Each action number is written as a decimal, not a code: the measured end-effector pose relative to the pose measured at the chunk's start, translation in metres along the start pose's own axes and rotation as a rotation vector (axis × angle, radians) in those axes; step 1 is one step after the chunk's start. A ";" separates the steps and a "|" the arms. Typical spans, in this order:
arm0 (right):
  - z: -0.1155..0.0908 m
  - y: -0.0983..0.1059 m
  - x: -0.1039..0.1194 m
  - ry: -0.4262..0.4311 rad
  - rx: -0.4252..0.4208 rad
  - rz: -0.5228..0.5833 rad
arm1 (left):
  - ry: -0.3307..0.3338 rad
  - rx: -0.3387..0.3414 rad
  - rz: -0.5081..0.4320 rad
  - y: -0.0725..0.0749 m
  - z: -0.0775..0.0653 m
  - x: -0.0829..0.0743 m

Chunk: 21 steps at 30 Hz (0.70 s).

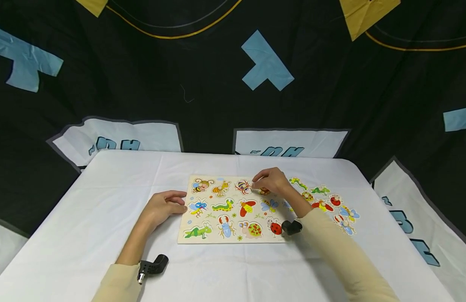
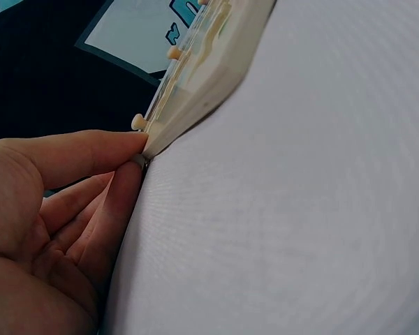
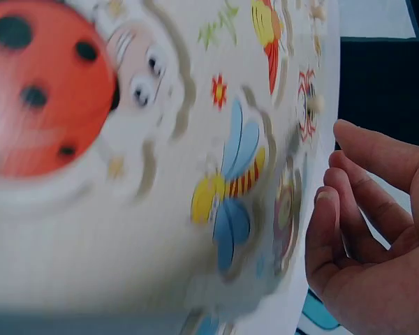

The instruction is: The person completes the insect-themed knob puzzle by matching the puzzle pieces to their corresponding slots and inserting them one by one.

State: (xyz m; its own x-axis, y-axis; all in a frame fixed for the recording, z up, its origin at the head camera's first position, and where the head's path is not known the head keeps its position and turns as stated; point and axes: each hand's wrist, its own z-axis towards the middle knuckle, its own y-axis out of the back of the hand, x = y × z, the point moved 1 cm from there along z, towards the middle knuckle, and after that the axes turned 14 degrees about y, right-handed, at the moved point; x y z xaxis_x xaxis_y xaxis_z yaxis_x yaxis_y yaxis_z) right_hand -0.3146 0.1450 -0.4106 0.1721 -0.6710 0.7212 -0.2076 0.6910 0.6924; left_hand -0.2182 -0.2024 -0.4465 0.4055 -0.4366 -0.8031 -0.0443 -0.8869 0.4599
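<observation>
A pale wooden peg puzzle board [image 1: 214,214] lies on the white table, with bright insect pictures in its recesses. At its left edge is my left hand [image 1: 162,209], thumb and fingertips touching the side. The left wrist view shows the fingertips [image 2: 136,139] against the board's corner, near a small peg [image 2: 138,122]. Over the board's upper right, my right hand [image 1: 272,181] hovers with thumb and fingers apart, holding nothing visible. Just left of it sits the spider piece [image 1: 243,187]; its peg shows in the right wrist view. The hand partly covers the picture beneath it [image 1: 265,191].
Right of the board, several loose insect pieces lie on the table, including a green grasshopper [image 1: 320,190], a ladybird [image 1: 335,200] and a stag beetle [image 1: 344,225]. Each wrist carries a black camera [image 1: 154,265]. A dark cloth [image 1: 210,105] hangs behind the table.
</observation>
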 end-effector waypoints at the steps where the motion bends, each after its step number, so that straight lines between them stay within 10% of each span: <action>1: -0.002 0.004 -0.002 0.007 -0.002 0.003 | -0.002 0.001 -0.001 0.000 0.000 0.000; 21: -0.032 0.057 -0.044 -0.055 0.004 0.042 | 0.010 -0.028 0.002 -0.001 0.000 0.001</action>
State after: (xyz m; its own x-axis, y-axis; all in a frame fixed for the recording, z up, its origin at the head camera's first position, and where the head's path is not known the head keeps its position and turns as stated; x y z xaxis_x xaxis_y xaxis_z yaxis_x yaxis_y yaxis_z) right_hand -0.3037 0.2225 -0.4017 0.1099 -0.6552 0.7474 -0.2177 0.7179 0.6613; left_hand -0.2181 -0.2018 -0.4480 0.4149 -0.4367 -0.7982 -0.0193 -0.8813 0.4721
